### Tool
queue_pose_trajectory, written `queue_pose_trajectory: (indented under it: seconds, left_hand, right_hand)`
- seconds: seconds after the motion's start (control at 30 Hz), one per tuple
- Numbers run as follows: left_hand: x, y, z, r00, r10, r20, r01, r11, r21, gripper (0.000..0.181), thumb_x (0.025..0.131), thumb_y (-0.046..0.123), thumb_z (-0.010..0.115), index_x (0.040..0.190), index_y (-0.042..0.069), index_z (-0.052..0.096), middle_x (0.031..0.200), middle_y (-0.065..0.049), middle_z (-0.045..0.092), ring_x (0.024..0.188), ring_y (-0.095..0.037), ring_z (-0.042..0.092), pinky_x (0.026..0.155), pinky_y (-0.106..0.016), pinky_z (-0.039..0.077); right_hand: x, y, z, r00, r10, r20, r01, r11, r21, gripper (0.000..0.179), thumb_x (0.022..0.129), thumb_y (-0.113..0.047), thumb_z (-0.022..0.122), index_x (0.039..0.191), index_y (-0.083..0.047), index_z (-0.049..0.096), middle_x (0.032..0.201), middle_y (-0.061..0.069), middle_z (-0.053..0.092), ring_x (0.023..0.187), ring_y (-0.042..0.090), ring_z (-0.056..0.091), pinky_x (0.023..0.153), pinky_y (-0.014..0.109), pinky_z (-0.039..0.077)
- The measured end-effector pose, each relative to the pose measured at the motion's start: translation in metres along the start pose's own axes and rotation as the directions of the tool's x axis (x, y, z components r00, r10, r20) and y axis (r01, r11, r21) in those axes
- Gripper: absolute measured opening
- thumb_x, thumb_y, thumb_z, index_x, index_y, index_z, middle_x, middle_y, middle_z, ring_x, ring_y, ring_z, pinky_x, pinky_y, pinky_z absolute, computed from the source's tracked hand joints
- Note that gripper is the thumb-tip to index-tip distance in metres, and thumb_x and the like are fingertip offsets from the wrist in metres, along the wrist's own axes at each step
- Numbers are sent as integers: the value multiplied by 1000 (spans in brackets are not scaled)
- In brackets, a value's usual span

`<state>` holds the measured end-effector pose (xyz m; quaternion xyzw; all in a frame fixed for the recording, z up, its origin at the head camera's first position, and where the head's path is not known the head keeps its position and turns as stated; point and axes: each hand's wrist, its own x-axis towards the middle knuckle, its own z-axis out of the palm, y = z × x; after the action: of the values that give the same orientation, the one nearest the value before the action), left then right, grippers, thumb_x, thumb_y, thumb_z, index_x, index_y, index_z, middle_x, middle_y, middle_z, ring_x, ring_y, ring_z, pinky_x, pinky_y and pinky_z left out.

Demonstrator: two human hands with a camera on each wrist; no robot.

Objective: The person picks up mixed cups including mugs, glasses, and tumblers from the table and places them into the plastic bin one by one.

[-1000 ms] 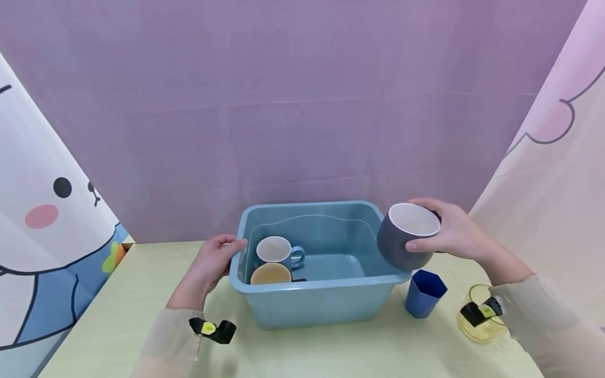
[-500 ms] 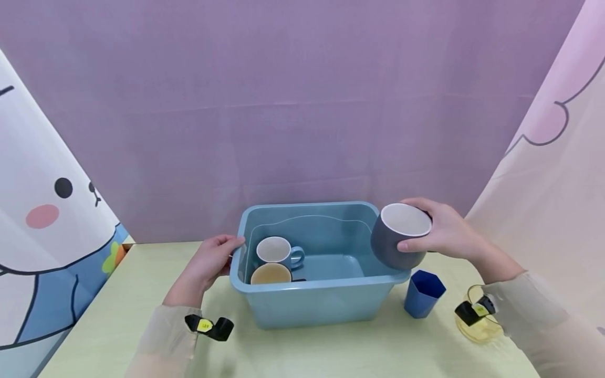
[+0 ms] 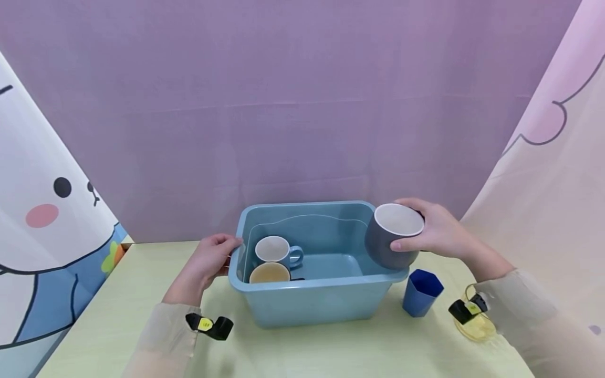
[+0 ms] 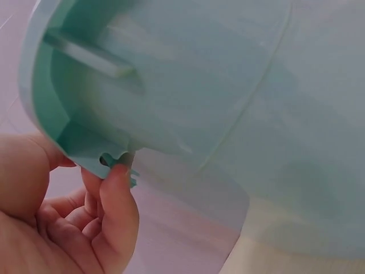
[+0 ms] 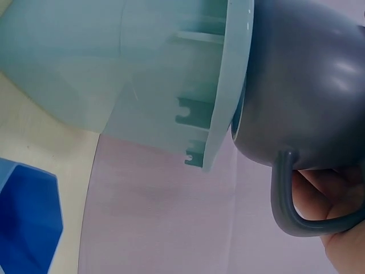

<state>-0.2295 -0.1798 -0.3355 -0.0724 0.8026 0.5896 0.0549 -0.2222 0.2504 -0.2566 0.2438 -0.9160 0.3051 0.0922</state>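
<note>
A light blue plastic basin [image 3: 314, 304] stands on the table, with my left hand [image 3: 210, 260] pinching its left rim. In the left wrist view, the thumb and curled fingers [image 4: 120, 211] grip the rim's underside. My right hand [image 3: 439, 231] holds a dark grey mug [image 3: 385, 244] with a white inside, slightly tilted, over the basin's right rim. Its handle [image 5: 281, 197] shows in the right wrist view, near the fingers. Inside the basin at the left sit a light blue mug [image 3: 272, 248], white inside, and a cup with a yellowish inside [image 3: 270, 272].
A dark blue hexagonal cup [image 3: 417, 300] stands on the table right of the basin. Further right is a clear yellow glass [image 3: 475, 331], partly hidden by my right sleeve and wrist camera. A purple curtain [image 3: 302, 121] hangs behind the table.
My right hand has moved a little to the left with the grey mug, bringing it further over the basin's right rim. The left hand keeps its grip on the left rim.
</note>
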Motion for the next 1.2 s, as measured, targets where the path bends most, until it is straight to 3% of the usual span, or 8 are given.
queue_pose_trajectory:
  seconds: [0.63, 1.2]
  left_hand:
    - [-5, 2, 3, 1000, -10, -1, 10, 1000, -15, 40, 96, 35, 53, 118, 2, 56, 91, -7, 58, 73, -17, 61, 66, -27, 54]
    - [-3, 0, 8, 1000, 3, 2, -2, 998, -68, 42, 95, 34, 53, 119, 0, 55, 86, -4, 57, 70, -15, 61, 65, -26, 55]
  right_hand:
    - [17, -10, 8, 999, -19, 26, 19, 1000, 22, 73, 66, -33, 86, 128, -15, 53, 108, 5, 64, 91, 23, 60, 72, 36, 50]
    - [29, -30, 2, 998, -43, 55, 42, 999, 23, 72, 66, -33, 85, 128, -15, 53, 106, 5, 65, 90, 20, 60, 74, 36, 49]
